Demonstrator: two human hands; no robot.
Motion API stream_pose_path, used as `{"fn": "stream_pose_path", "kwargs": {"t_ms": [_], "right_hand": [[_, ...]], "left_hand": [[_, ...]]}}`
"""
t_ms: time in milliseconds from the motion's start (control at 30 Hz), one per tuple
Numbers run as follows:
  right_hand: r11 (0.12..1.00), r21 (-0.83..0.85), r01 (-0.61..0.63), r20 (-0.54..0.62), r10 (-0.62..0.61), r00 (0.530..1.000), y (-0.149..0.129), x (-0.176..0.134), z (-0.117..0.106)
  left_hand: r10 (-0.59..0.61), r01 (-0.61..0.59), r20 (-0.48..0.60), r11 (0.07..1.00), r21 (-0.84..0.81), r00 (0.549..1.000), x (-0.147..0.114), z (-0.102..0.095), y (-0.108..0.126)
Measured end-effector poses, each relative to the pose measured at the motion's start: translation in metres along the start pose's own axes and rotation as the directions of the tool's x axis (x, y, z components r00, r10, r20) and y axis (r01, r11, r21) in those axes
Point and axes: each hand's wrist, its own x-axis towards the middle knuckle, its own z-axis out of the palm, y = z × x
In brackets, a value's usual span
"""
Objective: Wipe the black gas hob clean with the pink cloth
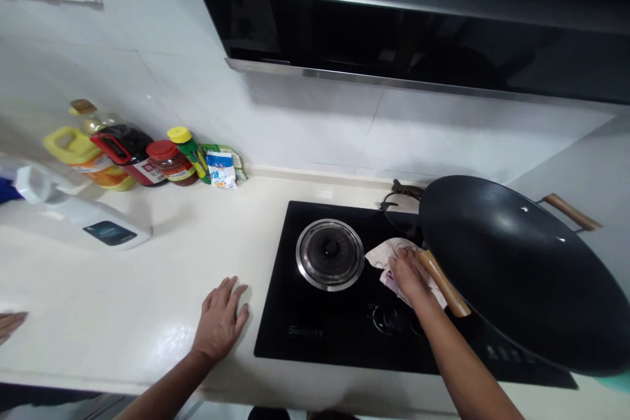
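Note:
My right hand (409, 273) presses a pale cloth (386, 252) onto the black glass gas stove (339, 335), between the left burner (330, 254) and the wok. Its fingers are closed over the cloth and partly hidden. The large black wok (512, 262) sits tilted over the stove's right side, its near wooden handle (445, 285) just beside my right hand. My left hand (221, 316) lies flat on the white counter (162, 289), fingers spread, left of the stove. A pan support (388, 205) stands at the back, partly behind the wok.
A white spray bottle (105, 226) lies on the counter at left. Against the wall stand a yellow-capped oil jug (79, 151), a dark sauce jug (130, 151), jars and a seasoning packet (221, 170). Another person's hand (10, 323) shows at the left edge. A range hood (394, 26) hangs above.

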Motion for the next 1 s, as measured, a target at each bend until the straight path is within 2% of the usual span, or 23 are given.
{"fn": "stream_pose_path", "kwargs": {"t_ms": [200,333,467,667,767,933,1000], "right_hand": [[0.999,0.0,0.048,0.016,-0.048,0.999,-0.055,0.037,-0.007],[1.0,0.018,-0.003,0.054,0.002,0.999,-0.087,0.07,-0.012],[0.999,0.044,-0.019,0.061,0.016,0.998,-0.1,0.103,-0.016],[0.996,0.061,-0.064,0.097,0.058,0.994,-0.103,0.142,-0.022],[0.997,0.064,-0.042,0.07,0.038,0.997,-0.102,0.14,-0.023],[0.996,0.062,-0.062,-0.081,0.067,0.994,-0.102,0.11,-0.013],[0.995,0.066,-0.071,-0.101,0.078,0.992,-0.1,0.101,-0.009]], "left_hand": [[-0.007,0.007,0.018,1.0,0.005,1.0,-0.002,0.0,-0.002],[-0.003,0.003,0.018,1.0,0.015,1.0,-0.004,0.001,-0.004],[0.013,-0.013,-0.001,1.0,0.023,1.0,-0.006,0.004,-0.007],[-0.01,0.01,0.006,1.0,0.009,1.0,-0.007,0.004,-0.007],[-0.006,0.006,-0.009,1.0,0.01,1.0,-0.006,0.003,-0.006],[0.014,-0.014,-0.034,1.0,0.008,0.999,-0.005,0.003,-0.005],[0.013,-0.013,-0.037,1.0,0.015,0.999,-0.005,0.002,-0.005]]}}
